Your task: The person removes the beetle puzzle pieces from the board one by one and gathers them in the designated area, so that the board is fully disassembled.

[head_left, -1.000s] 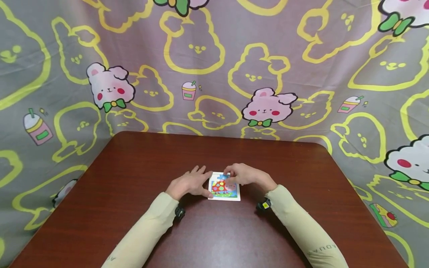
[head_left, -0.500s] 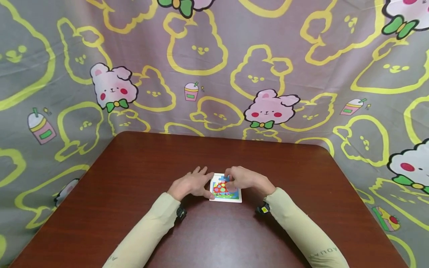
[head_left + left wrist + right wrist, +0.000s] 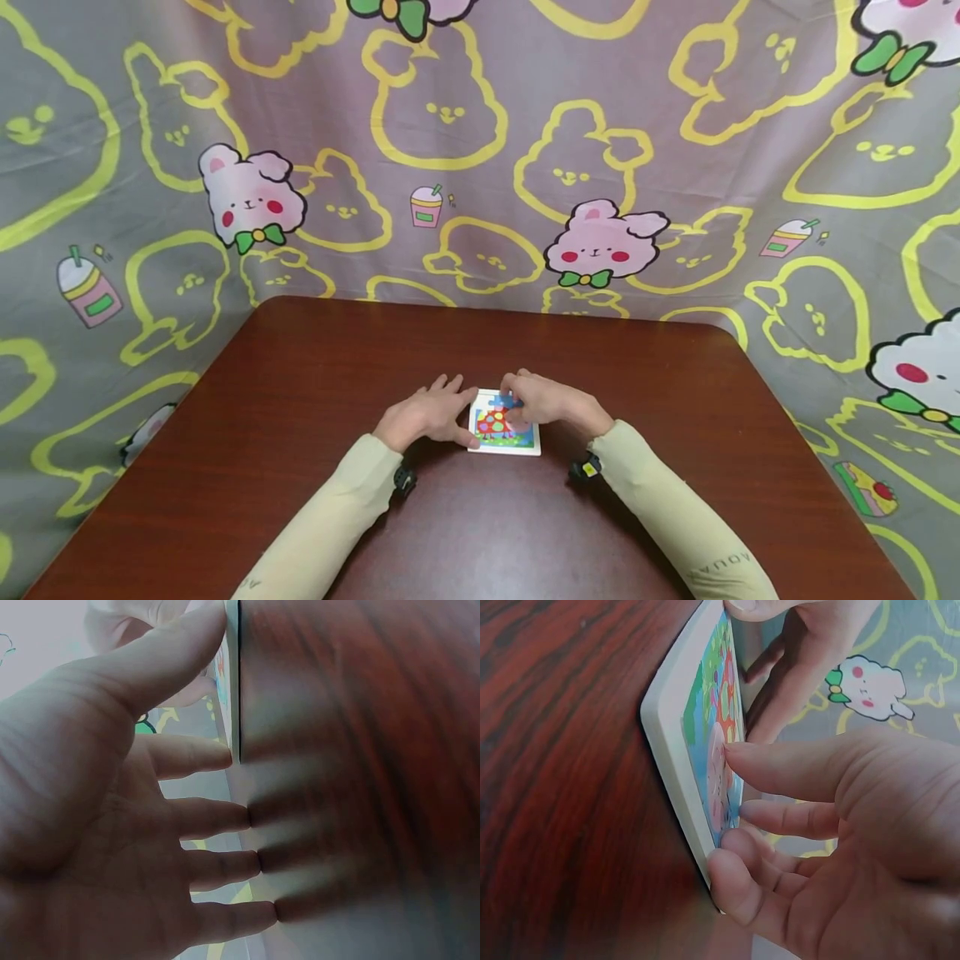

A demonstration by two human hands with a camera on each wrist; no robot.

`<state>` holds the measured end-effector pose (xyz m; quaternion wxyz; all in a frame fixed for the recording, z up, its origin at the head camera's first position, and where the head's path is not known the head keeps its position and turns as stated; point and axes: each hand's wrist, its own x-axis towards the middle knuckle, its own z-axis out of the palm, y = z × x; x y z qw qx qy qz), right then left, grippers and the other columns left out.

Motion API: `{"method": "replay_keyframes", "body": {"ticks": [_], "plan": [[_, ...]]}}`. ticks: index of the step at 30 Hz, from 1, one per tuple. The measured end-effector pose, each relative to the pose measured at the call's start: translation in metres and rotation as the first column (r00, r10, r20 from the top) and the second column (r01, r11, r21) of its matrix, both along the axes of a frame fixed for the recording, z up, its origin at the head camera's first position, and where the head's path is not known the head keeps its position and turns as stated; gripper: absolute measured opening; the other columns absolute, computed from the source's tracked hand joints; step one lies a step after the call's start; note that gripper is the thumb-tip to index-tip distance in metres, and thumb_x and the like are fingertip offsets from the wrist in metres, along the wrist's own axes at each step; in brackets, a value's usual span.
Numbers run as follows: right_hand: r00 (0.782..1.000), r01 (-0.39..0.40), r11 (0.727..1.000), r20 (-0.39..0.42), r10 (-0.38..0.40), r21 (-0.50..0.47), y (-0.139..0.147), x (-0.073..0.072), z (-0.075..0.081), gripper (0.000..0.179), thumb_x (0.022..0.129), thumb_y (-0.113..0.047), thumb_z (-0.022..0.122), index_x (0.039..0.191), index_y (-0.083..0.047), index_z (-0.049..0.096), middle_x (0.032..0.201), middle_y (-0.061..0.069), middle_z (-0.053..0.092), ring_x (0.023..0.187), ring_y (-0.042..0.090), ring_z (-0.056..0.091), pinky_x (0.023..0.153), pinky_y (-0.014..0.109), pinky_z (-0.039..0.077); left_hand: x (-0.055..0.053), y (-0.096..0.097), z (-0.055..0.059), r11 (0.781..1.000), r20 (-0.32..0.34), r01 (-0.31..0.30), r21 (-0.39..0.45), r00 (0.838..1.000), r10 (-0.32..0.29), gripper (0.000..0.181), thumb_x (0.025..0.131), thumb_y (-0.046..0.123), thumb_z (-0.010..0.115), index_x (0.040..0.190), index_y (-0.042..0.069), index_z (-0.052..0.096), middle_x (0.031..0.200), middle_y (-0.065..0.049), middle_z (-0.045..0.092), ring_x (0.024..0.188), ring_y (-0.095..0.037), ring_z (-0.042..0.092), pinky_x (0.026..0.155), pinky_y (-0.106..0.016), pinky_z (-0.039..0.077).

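Observation:
A small square jigsaw puzzle with a white frame and a red spotted ladybug picture lies on the table. A white patch shows at its upper left. My left hand lies at its left side, fingers spread and straight, thumb and index finger touching the frame. In the left wrist view its other fingertips touch the table. Over the puzzle's right half, my right hand sets its thumb and fingertips on the picture by the pink face. Other fingers bend at the frame's edge. Whether a piece is pinched is unclear.
The brown table extends around the puzzle, with rounded far corners. Behind it hangs a grey curtain printed with yellow outlines and rabbits. A dark band with a small device sits on each wrist.
The right hand shifts slightly over the puzzle's upper right, its thumb and fingers staying on the picture. The left hand holds its place. The head view tilts a little.

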<state>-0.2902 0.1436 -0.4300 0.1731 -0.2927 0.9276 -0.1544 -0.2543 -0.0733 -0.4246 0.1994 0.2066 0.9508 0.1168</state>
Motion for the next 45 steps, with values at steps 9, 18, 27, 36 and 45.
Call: {"method": "replay_keyframes", "body": {"ticks": [9,18,27,36,45], "plan": [[1.0,0.008,1.0,0.006,-0.008,-0.017,0.0013,0.0032,-0.0009,0.031,0.089,-0.017,0.073,0.115,-0.01,0.058,0.103,0.007,0.049,0.088,0.017,0.049,0.077,0.031,0.046,0.0024,0.0001,-0.0003,1.0,0.002,0.002,-0.007,1.0,-0.002,0.091,0.082,0.056,0.071,0.155,0.018,0.031,0.164,-0.016,0.019,0.151,-0.04,0.013,0.118,-0.059,0.022],[1.0,0.026,1.0,-0.008,-0.026,-0.017,0.0003,0.0036,-0.0006,0.032,0.088,-0.02,0.074,0.114,-0.012,0.057,0.105,0.006,0.047,0.087,0.016,0.051,0.079,0.032,0.046,0.0015,-0.001,-0.0017,1.0,-0.001,0.002,0.001,1.0,-0.002,0.091,0.083,0.055,0.071,0.155,0.018,0.031,0.164,-0.016,0.018,0.152,-0.04,0.012,0.118,-0.059,0.022],[0.999,0.026,1.0,-0.035,-0.026,-0.015,-0.0017,0.0038,0.0004,0.03,0.086,-0.017,0.075,0.111,-0.009,0.06,0.103,0.006,0.051,0.086,0.015,0.05,0.077,0.031,0.047,0.001,-0.0008,-0.0017,1.0,-0.004,0.004,-0.004,1.0,-0.004,0.091,0.083,0.056,0.071,0.155,0.019,0.031,0.164,-0.016,0.018,0.152,-0.04,0.012,0.118,-0.059,0.021],[0.999,0.036,0.998,-0.02,-0.037,-0.049,-0.0011,0.0048,0.0027,0.031,0.087,-0.017,0.075,0.11,-0.012,0.055,0.1,0.004,0.051,0.085,0.015,0.051,0.074,0.029,0.046,0.0006,-0.0008,-0.0018,1.0,-0.012,0.009,-0.017,1.0,-0.009,0.091,0.083,0.056,0.071,0.156,0.019,0.03,0.164,-0.015,0.017,0.152,-0.04,0.012,0.119,-0.058,0.021],[0.998,0.008,0.997,-0.062,-0.013,-0.082,-0.002,0.0077,0.0035,0.03,0.087,-0.014,0.074,0.104,-0.01,0.05,0.095,0.006,0.054,0.08,0.016,0.05,0.07,0.029,0.043,0.0007,-0.0015,-0.0017,1.0,-0.022,0.02,-0.01,1.0,-0.02,0.091,0.083,0.056,0.071,0.155,0.019,0.031,0.164,-0.017,0.018,0.151,-0.041,0.012,0.119,-0.057,0.021]]}}
